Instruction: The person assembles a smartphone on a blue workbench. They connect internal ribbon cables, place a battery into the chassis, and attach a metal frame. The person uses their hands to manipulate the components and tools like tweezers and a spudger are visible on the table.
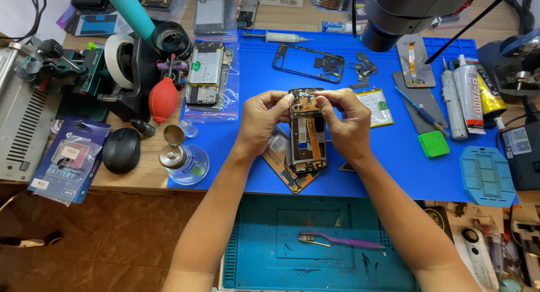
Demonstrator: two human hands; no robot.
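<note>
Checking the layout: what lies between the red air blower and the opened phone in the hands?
Head view: a bagged phone lies between red blower and opened phone.

Blue battery package (68,159) far left; clear bag (209,81), perhaps labelled, upper centre

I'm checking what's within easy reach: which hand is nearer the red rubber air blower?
Left. The left hand sits on the opened phone, closer to the red blower off to its left; the right hand is across the phone, farther away.

Phone repair workshop: blue work mat (394,157), glue tubes (469,95), microscope (405,14)
</note>
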